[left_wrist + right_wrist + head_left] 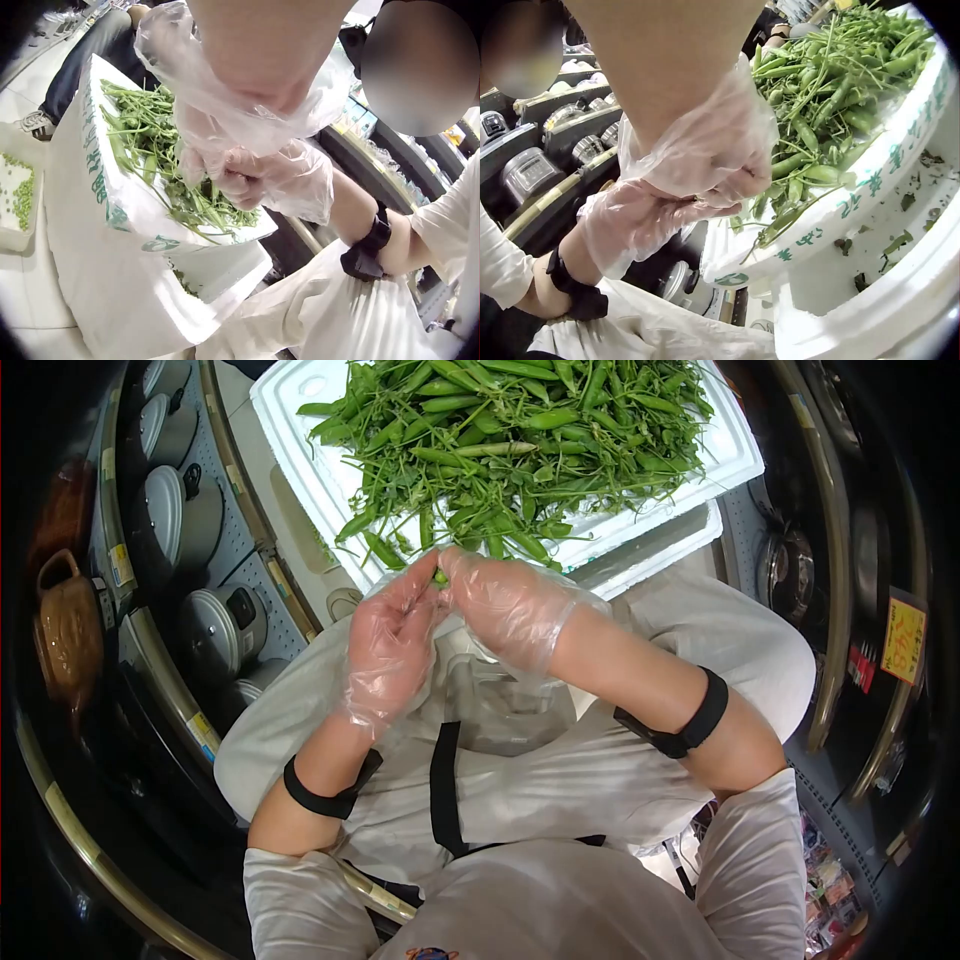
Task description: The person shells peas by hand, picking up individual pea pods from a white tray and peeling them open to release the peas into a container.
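In the head view both hands, in clear plastic gloves, meet close to the front edge of a white foam tray (pixel 310 480). Between their fingertips a small green bit of a pea pod (pixel 440 576) shows; the rest is hidden by the fingers. My left hand (pixel 390 635) pinches it from the left, and my right hand (pixel 512 603), fingers curled, pinches it from the other side. Just beyond the hands, a heap of pea pods (pixel 530 420) with stems and tendrils fills the tray. Both wrist views show the gloved fingers pressed together beside this heap.
Under the tray stands a second foam box (pixel 832 277) with leaf scraps inside. A pale tub (pixel 16 232) of shelled peas sits on the floor, near another person's shoe (pixel 36 125). Below my hands is a clear plastic container (pixel 500 725). Shelves with pots (pixel 180 515) flank both sides.
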The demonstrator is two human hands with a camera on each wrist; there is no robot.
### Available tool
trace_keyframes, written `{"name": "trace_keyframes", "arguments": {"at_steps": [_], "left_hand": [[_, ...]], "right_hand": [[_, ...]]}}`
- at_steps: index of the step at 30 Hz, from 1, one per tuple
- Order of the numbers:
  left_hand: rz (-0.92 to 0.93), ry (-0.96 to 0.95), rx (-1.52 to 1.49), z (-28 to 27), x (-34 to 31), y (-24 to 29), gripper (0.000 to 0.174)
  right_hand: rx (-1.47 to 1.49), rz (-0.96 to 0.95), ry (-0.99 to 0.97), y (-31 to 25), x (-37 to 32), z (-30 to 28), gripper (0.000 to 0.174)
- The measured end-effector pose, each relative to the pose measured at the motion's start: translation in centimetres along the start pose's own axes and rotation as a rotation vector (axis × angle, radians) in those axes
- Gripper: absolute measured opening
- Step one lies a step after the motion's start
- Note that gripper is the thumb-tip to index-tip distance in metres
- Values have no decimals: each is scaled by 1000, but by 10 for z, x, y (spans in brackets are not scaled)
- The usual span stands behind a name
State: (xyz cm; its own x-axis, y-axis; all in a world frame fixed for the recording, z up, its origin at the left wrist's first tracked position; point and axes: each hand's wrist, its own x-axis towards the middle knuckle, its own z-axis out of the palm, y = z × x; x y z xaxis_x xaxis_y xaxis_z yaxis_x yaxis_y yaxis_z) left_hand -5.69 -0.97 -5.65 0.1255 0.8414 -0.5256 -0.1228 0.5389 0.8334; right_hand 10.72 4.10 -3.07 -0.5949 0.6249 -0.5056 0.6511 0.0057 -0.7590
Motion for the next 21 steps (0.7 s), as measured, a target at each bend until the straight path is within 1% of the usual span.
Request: {"name": "trace_keyframes", "arguments": {"at_steps": [1,3,4,6,7,9,10,11,12,13,17,19,21], "left_hand": [[-1,4,-1,-3,0,0,40],[62,-37,213,-8,0,1,43],[63,-31,211,-9,1,3,43],[88,-53,349,-11,0,9,45],[89,-46,348,-11,0,10,45],[164,-18,336,-11,0,13,43],[166,-15,335,-12,1,11,43],[157,-26,187,-13,3,8,44],[149,-37,38,-14,3,7,44],[153,-32,38,-14,3,8,44],[132,-12,-101,-9,4,18,46],[122,-4,-148,-7,5,20,46],[154,-40,-211,-7,4,22,46]], "right_hand": [[0,-2,-4,0,2,3,25],[520,132,35,1,5,9,21],[517,130,30,7,8,16,21],[143,-129,293,14,11,26,21],[142,-134,289,14,12,24,21],[-52,-169,358,10,12,15,19],[-42,-189,407,11,13,16,19],[-45,-192,405,10,13,15,19],[15,-182,415,8,13,15,19],[74,-171,423,6,13,13,19],[12,-181,442,1,13,6,20],[130,-175,422,2,14,5,19],[140,-180,425,3,14,5,17]]}}
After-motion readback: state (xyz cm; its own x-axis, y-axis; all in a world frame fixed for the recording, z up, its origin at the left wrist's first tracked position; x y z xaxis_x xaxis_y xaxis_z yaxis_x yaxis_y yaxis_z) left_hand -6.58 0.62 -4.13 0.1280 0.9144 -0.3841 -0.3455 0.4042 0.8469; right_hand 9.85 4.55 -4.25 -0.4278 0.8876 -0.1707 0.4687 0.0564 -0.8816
